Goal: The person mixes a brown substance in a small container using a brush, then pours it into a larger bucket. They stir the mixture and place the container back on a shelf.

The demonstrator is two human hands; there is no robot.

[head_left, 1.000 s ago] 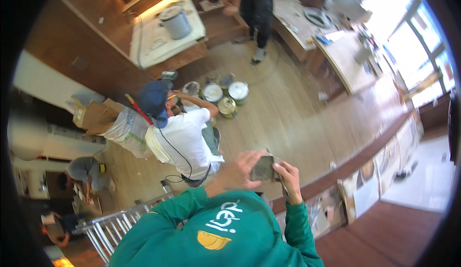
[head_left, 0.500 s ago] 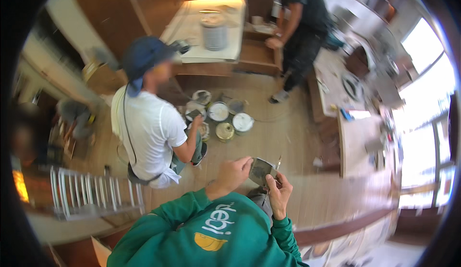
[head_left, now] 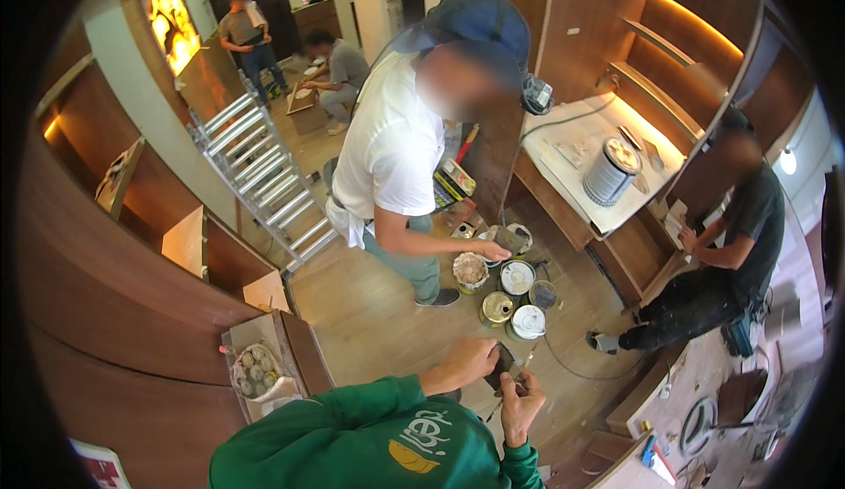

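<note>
My left hand (head_left: 469, 363) is closed on the left edge of a flat, dark, squarish plate (head_left: 501, 365). On its other side my right hand (head_left: 521, 401) is closed, thumb and fingers pinching the plate's lower right corner. A thin, pale-tipped stick-like thing (head_left: 529, 359) rises beside the right fingers; its kind is too small to tell. Beyond my hands stand several open cans, among them a white-topped can (head_left: 528, 322) and a yellowish can (head_left: 497, 308). A co-worker in a white shirt (head_left: 396, 137) bends over them, holding a grey flat piece (head_left: 509, 241).
An aluminium ladder (head_left: 264, 172) leans at the left. A large metal tin (head_left: 612, 172) stands on the covered bench (head_left: 563, 168). Another person (head_left: 739, 234) works by an open drawer at the right. A cable (head_left: 576, 367) crosses the floor. Two more people are far off.
My view has swung left and up, so the room has shifted right and the far people show. Both my hands still hold the plate. The white-shirted co-worker still leans over the cans.
</note>
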